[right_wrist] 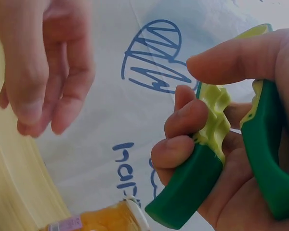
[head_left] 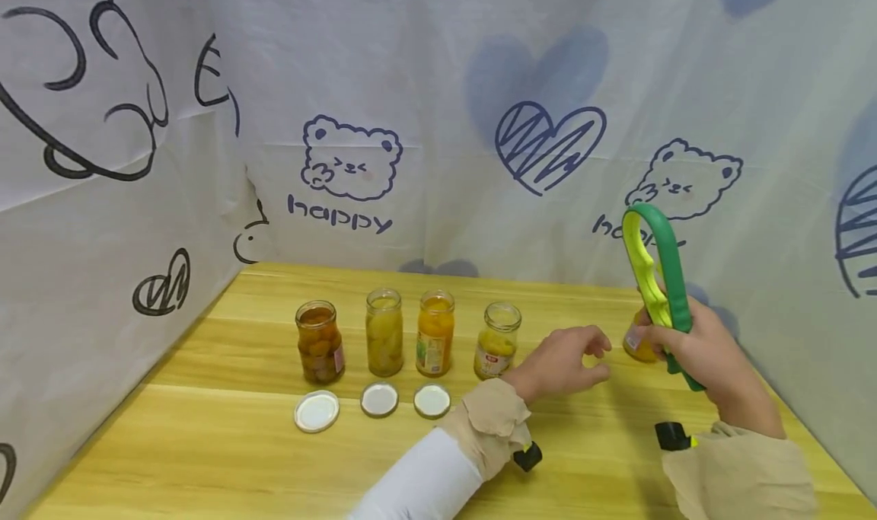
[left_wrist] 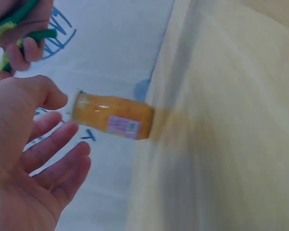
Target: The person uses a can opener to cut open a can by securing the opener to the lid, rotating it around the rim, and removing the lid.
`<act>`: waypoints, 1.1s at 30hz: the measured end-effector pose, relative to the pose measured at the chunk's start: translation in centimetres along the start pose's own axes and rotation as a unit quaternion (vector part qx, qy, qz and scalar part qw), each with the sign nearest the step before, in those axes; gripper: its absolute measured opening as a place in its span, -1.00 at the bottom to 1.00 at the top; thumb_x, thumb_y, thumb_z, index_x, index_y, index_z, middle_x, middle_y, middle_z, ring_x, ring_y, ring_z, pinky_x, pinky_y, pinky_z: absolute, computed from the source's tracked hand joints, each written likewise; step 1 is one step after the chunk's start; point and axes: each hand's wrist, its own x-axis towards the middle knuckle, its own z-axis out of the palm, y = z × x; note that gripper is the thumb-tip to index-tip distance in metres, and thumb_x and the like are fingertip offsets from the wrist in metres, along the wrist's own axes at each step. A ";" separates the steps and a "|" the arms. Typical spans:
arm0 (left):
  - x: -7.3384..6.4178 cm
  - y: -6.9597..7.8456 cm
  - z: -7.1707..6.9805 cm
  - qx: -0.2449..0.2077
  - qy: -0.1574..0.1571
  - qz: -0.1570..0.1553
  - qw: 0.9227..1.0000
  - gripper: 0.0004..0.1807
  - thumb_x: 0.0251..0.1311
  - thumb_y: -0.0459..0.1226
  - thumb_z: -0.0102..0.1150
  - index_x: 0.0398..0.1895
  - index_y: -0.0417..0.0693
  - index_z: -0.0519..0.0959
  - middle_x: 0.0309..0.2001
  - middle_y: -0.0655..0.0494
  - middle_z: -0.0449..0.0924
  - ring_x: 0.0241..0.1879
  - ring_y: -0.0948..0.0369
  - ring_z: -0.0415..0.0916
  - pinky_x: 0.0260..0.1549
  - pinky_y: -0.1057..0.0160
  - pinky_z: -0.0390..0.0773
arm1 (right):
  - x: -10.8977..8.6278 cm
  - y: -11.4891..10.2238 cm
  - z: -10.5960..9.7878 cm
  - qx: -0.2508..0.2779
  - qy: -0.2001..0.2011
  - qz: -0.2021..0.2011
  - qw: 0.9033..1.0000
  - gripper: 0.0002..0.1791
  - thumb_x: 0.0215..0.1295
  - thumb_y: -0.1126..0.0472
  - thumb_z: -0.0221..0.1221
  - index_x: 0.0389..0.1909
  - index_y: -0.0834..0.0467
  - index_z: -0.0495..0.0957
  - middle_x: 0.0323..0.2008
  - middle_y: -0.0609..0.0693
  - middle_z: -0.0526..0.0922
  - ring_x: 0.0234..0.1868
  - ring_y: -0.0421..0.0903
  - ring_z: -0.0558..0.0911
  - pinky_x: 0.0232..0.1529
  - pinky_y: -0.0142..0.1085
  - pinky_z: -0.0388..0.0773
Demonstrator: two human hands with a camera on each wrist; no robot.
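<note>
My right hand (head_left: 712,360) grips a green jar opener (head_left: 674,276) with a yellow-green toothed inner side, raised above the table's right part. Just behind and below it stands a jar of orange fruit (left_wrist: 118,118), partly hidden by that hand in the head view. A pale lid (right_wrist: 137,214) sits on this jar in the right wrist view. My left hand (head_left: 562,364) reaches toward the jar from the left, its fingers loosely bent and holding nothing. In the left wrist view a gap shows between those fingers and the jar.
Lidless jars stand in a row at left: dark fruit (head_left: 320,360), pale yellow fruit (head_left: 385,345), orange fruit (head_left: 435,330) and a partly filled yellow one (head_left: 495,349). White lids (head_left: 317,412) lie before them. A printed cloth (head_left: 438,200) encloses the wooden table (head_left: 226,444).
</note>
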 end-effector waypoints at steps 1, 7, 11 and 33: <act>0.2 0.1 0.5 -0.017 0.005 -0.011 1.000 -0.67 0.44 -0.09 0.16 0.19 0.10 0.53 0.08 0.24 0.69 0.10 0.37 0.63 -0.01 0.53 0.56 | -0.1 0.1 -0.1 -0.009 0.005 0.003 1.000 -0.67 0.47 0.19 0.17 0.08 0.31 0.40 -0.36 -0.07 0.54 -0.43 -0.06 0.52 -0.42 -0.23 0.48; 1.7 0.3 2.7 -0.085 0.017 -0.057 0.995 -0.70 0.42 -0.09 0.17 0.15 0.13 0.50 0.05 0.25 0.68 0.15 0.29 0.62 0.03 0.43 0.59 | -0.6 0.4 -1.2 -0.038 0.015 0.002 0.999 -0.66 0.49 0.18 0.15 0.11 0.28 0.35 -0.47 -0.01 0.45 -0.48 -0.07 0.47 -0.45 -0.24 0.40; 3.1 0.8 3.5 -0.119 0.027 -0.069 0.990 -0.67 0.40 -0.10 0.20 0.16 0.08 0.49 0.06 0.22 0.65 0.15 0.27 0.60 0.04 0.41 0.60 | -0.9 0.6 -2.0 -0.060 0.020 0.003 0.998 -0.59 0.50 0.17 0.14 0.22 0.25 0.32 -0.40 0.07 0.45 -0.48 -0.07 0.43 -0.47 -0.24 0.37; 8.8 -0.6 6.6 -0.196 0.072 -0.169 0.963 -0.59 0.37 -0.04 0.23 0.12 -0.07 0.45 0.09 -0.03 0.53 -0.04 0.20 0.49 -0.09 0.30 0.56 | -0.8 2.3 -2.4 -0.122 0.021 0.039 0.992 -0.48 0.49 0.07 0.18 0.31 0.25 0.32 -0.18 0.17 0.42 -0.17 0.07 0.41 -0.30 -0.18 0.27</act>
